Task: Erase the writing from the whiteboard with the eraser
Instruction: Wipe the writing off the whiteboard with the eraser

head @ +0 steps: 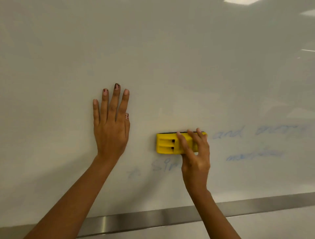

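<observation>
The whiteboard (153, 51) fills the view. My right hand (196, 153) grips a yellow eraser (167, 144) and presses it flat against the board, its dark felt edge showing along the top. Faint blue writing (228, 134) runs to the right of the eraser, with more blue words (252, 155) lower right and a smeared piece (160, 166) just below the eraser, partly hidden by my hand. My left hand (111, 126) lies flat on the board, fingers spread upward, a short way left of the eraser and holding nothing.
A metal tray rail (136, 220) runs along the board's bottom edge, rising to the right. Ceiling lights reflect in the board's upper right corner (242, 1). The board above and left of my hands shows no writing.
</observation>
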